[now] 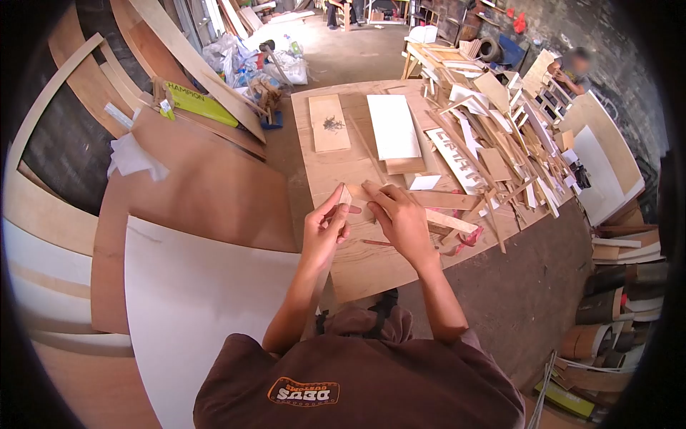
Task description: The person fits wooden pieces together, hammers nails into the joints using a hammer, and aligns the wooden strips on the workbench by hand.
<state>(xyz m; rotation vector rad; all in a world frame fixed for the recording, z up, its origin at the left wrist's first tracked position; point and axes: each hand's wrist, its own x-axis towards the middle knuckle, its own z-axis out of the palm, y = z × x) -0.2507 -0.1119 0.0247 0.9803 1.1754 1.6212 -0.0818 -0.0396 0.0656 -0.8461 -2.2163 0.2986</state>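
Note:
Both my hands are closed on a small piece of wood over the near part of the plywood table. My left hand pinches its left end between thumb and fingers. From the right, my right hand grips it with the knuckles up, and its fingers hide part of the wood. A wooden strip and some red scraps lie just right of my right hand. Beyond my hands is a white board, with a light wooden board bearing a dark pile to its left.
Offcuts and strips are heaped along the table's right side. A large white panel and brown sheets stand close on my left. Plastic bags lie on the floor ahead. Another person is at the far right.

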